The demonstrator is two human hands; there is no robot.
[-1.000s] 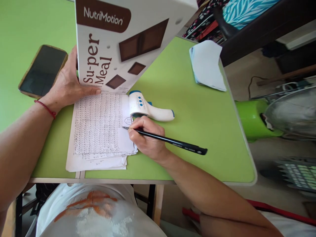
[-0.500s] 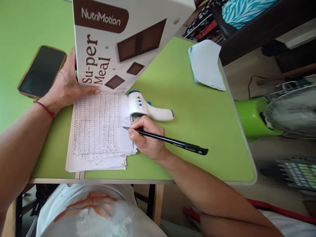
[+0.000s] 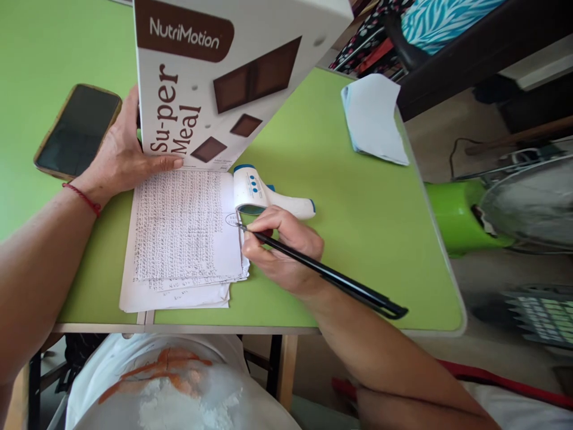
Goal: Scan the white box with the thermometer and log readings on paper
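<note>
My right hand [image 3: 284,248] pinches a black pen [image 3: 331,272], its tip at the right edge of the top sheet, by a small circled note. The paper stack [image 3: 179,233] is covered in dense handwritten rows. My left hand [image 3: 123,146] grips the lower left corner of a white NutriMotion box [image 3: 188,89], with the thumb along its bottom front edge and the other fingers partly hidden at its side. The box stands at the top edge of the sheets. A white and blue infrared thermometer [image 3: 268,191] lies right of the box, just beyond my right hand.
A phone [image 3: 76,131] in a worn case lies left of my left hand on the green table [image 3: 358,239]. Folded papers [image 3: 371,119] rest near the table's right edge. Beyond that edge are a green stool [image 3: 461,218] and a fan [image 3: 532,203].
My right hand has moved slightly right with the pen, whose tip went from below the circled note to its right side. My left hand and the box stay nearly in place.
</note>
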